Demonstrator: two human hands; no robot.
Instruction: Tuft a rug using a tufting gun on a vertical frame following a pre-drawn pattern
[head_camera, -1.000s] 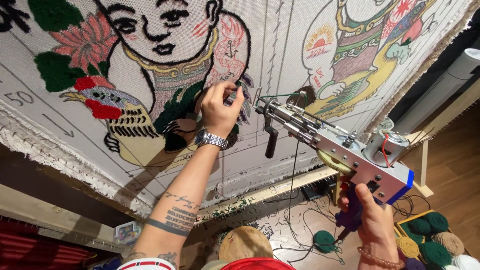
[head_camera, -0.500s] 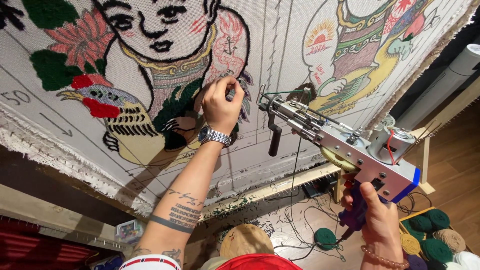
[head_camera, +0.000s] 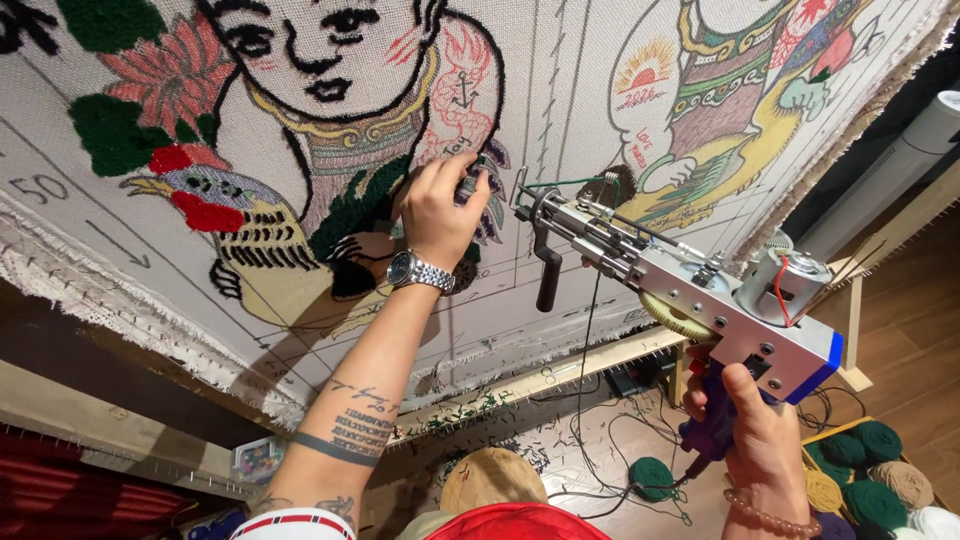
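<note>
Left arm extended up and far, forearm tattooed, wrist slightly bent. Left hand (head_camera: 438, 208) raised, fingers curled, thumb and fingertips (head_camera: 470, 186) pinched together, back of hand toward camera. Right hand (head_camera: 752, 430) low at near right, fingers wrapped in a closed grip, thumb up along the side, wrist straight

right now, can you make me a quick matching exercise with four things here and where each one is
Things:
1. left hand
2. right hand
3. wristwatch
4. green yarn ball

Places:
A. on the floor below the frame
B. around the left wrist
C. pressed on the tufted cloth
D. gripping the tufting gun by its purple handle

Pairs: 1-C, 2-D, 3-B, 4-A
</note>
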